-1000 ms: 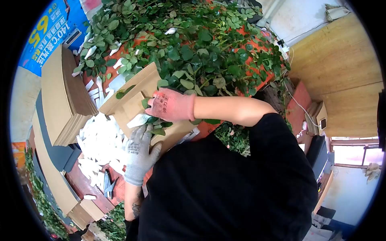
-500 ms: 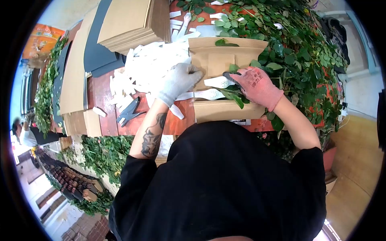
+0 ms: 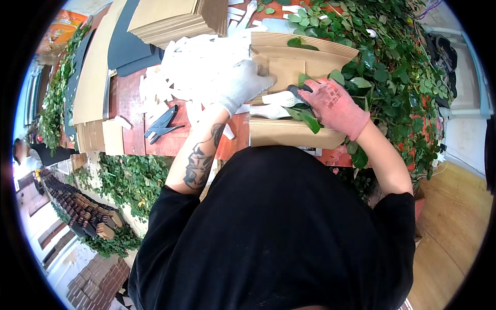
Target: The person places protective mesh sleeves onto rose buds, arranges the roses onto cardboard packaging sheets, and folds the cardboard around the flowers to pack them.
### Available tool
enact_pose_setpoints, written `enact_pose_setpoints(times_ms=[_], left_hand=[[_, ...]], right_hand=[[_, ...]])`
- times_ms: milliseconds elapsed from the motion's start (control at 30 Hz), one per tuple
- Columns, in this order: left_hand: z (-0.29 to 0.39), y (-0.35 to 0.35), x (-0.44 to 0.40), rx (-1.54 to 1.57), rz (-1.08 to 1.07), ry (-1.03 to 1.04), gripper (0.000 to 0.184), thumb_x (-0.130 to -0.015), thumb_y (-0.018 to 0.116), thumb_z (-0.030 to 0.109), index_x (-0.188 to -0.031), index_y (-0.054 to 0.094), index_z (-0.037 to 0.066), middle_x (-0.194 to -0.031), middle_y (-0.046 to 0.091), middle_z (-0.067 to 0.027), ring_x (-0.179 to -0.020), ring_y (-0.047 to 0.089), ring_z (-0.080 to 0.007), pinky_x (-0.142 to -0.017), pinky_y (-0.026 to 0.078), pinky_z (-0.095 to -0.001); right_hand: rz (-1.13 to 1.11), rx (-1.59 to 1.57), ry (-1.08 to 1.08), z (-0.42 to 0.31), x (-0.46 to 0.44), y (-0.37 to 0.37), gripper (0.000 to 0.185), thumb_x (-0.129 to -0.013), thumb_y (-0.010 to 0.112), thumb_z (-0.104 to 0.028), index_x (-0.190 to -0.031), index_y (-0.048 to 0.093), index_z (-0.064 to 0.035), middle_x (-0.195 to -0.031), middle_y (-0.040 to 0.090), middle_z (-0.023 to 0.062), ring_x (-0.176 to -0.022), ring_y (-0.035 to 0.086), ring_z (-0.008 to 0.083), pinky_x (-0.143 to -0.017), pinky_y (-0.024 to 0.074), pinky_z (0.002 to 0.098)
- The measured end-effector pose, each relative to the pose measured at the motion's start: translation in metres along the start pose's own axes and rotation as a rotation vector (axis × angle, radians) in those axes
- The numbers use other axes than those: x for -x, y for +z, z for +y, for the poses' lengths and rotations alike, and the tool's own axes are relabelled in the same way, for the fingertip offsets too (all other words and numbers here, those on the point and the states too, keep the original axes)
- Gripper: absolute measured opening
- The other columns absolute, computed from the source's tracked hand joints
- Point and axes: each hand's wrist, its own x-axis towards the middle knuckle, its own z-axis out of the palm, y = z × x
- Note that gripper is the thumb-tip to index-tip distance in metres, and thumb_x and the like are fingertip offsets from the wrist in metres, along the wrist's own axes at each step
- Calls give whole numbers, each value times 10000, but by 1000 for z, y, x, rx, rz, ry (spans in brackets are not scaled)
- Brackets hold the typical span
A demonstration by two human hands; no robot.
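One broad red table top [image 3: 135, 137] is now lying nearly level across your view, where a second ago it was slanting, and your left hand in a whitish knit glove [image 3: 240, 85] is sitting off to the side instead of close against the stems. That is leaving two tapering white mesh sleeves [image 3: 279, 98] in plain sight, so your right hand in a pink coated glove with dark fingertips [image 3: 333, 106] is apparently doing the steadying alone. Across the table, a sprawling heap of green leafy stems [image 3: 382, 67] is filling the right side, while a thick stack of flat brown cardboard [image 3: 181, 23] is standing at the far left. Below it, a loose pile of white strips [image 3: 206, 62] is spreading toward your left glove. An open brown corrugated cardboard wrapper [image 3: 268, 133] is lying in front of you, holding both mesh sleeves side by side near its left edge, a smaller plain cardboard square [image 3: 287, 72] beyond them, and green leaves [image 3: 302, 45] on its far flap. Your right fingers are curling narrowly, seemingly pinching the leafy green stem [image 3: 310, 120] just behind the sleeves; your left fingers are bending at the wrapper's left edge, and whether they are gripping anything you cannot tell.
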Motion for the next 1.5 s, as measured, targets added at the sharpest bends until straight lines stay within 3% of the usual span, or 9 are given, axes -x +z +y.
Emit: enact_pose_setpoints(times_ms=[467, 567, 633, 833, 900, 1000, 1100, 1267, 1500], left_hand=[[4, -5, 25, 58, -52, -85, 291, -805, 666, 282, -905, 701, 11, -711, 677, -137, -673, 669, -199, -666, 515, -328], [3, -7, 28, -65, 12, 109, 207, -817, 622, 193, -963, 701, 70, -877, 695, -122, -791, 676, -221, -732, 515, -329], [0, -7, 19, -212, 203, 714, 236, -816, 555, 98, -1006, 693, 122, -1056, 668, -96, -927, 649, -247, -806, 502, -338], [17, -28, 6, -218, -119, 529, 226, -823, 570, 101, -1023, 673, 84, -1039, 663, -101, -937, 631, -265, -823, 483, -330], [28, -33, 4, -151, -180, 767, 200, -813, 624, 139, -993, 681, 73, -950, 667, -92, -895, 635, -261, -796, 486, -329], [13, -21, -7, -80, -267, 740, 187, -798, 677, 176, -951, 693, 69, -901, 664, -87, -869, 641, -246, -776, 495, -333], [15, -25, -7, -42, -297, 578, 197, -787, 699, 190, -942, 694, 68, -906, 663, -93, -868, 644, -241, -774, 497, -331], [22, -30, -5, -90, -354, 586, 239, -816, 668, 260, -1011, 691, 124, -962, 676, -104, -935, 633, -266, -832, 484, -354], [21, -27, -6, -99, -333, 585, 227, -800, 664, 232, -998, 697, 125, -942, 690, -85, -897, 642, -254, -821, 487, -350]], right_hand=[[126, -48, -90, 9, 1, 14, 427, -814, 533, -136, -1240, 515, -112, -1222, 551, 222, -1106, 563, 316, -985, 377, 418], [22, -34, -63, 5, -3, 4, 401, -836, 498, -136, -1236, 516, -108, -1218, 559, 224, -1103, 567, 314, -989, 378, 410], [-45, -40, -27, 4, -6, 0, 387, -844, 488, -144, -1228, 522, -105, -1210, 567, 224, -1101, 570, 314, -989, 383, 407], [-48, -52, 28, 3, -10, -8, 372, -840, 495, -155, -1207, 536, -108, -1215, 569, 198, -1076, 575, 318, -965, 398, 410], [-151, -134, 120, -3, -8, -8, 371, -840, 494, -155, -1207, 536, -115, -1201, 575, 184, -1057, 578, 315, -951, 405, 410], [-8, 240, 117, -16, -14, -38, 357, -819, 531, -197, -1175, 558, -192, -1077, 597, 85, -1014, 559, 244, -871, 409, 396], [307, 52, 28, -26, -5, -28, 363, -793, 582, -233, -1153, 566, -201, -1094, 590, 52, -1026, 551, 219, -858, 400, 392], [74, -64, -59, -17, -11, -3, 696, -730, 686, -316, -1340, 416, -117, -1067, 597, 18, -1000, 552, 198, -841, 394, 383], [-31, -350, -88, -4, -24, -7, 588, -723, 692, -262, -1260, 499, -123, -1005, 637, 25, -930, 589, 215, -826, 438, 370]])
